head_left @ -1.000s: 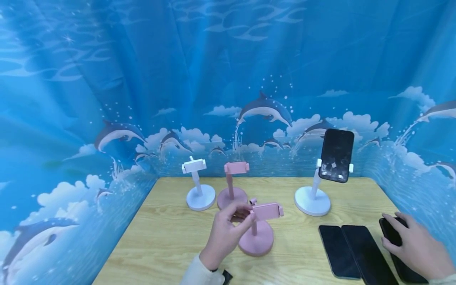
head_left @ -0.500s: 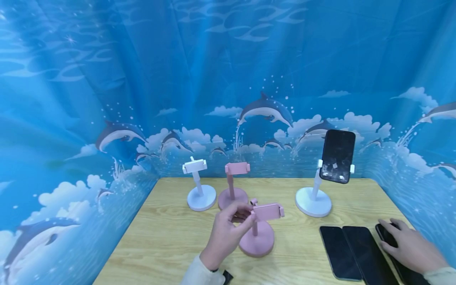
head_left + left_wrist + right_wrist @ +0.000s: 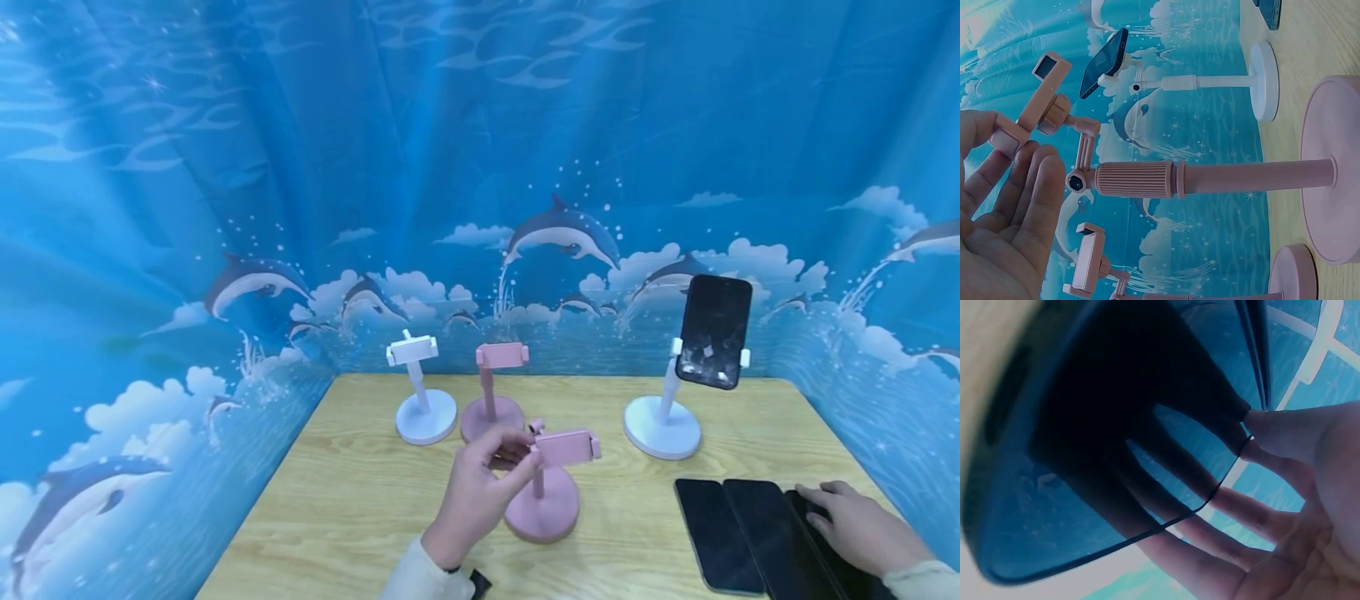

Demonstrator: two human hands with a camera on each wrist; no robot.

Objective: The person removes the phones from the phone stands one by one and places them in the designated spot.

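Observation:
My left hand (image 3: 476,492) pinches the end of the clamp on the nearer pink phone stand (image 3: 543,504), which stands upright on the table. In the left wrist view, thumb and fingers meet at that clamp's end. Over on the right, my right hand (image 3: 862,529) rests on the rightmost black phone (image 3: 847,575), its fingers fairly straight against it. That phone lies along the right side of the middle black phone (image 3: 776,533). To their left is another black phone (image 3: 718,533). The right wrist view shows the glossy phone (image 3: 1085,425) with finger reflections.
A white phone stand (image 3: 426,417) and another pink phone stand (image 3: 491,412) stand behind my left hand. At the back right, a white phone stand (image 3: 662,429) holds a black phone (image 3: 714,329). A blue dolphin-print curtain (image 3: 375,167) surrounds the wooden table (image 3: 337,500).
My right hand has slid the rightmost phone left, closing the gap to the middle phone. My left hand keeps its hold on the pink stand's clamp.

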